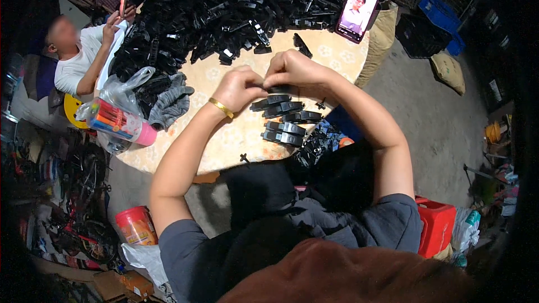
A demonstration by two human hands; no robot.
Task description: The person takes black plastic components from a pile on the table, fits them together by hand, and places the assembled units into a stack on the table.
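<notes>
Over the cream patterned tabletop [216,126], my left hand [238,88] and my right hand [293,70] meet with fingertips pinched close together. Between them is a small dark plastic part [268,85], mostly covered by the fingers. Just below my hands lie several curved black plastic pieces [284,109] in a loose stack. Small black cross-shaped bits rest nearby, one bit [321,103] right of the stack and another bit [243,157] near the table's front edge. A single black piece [302,45] sits beyond my right hand.
A large heap of black plastic parts [236,8] covers the far table. A phone [357,13] stands at the far right. Grey gloves [170,101] and a pink-based clear container [120,120] lie left. Small parts [323,143] sit near my lap. Another person [84,59] holds a phone at left.
</notes>
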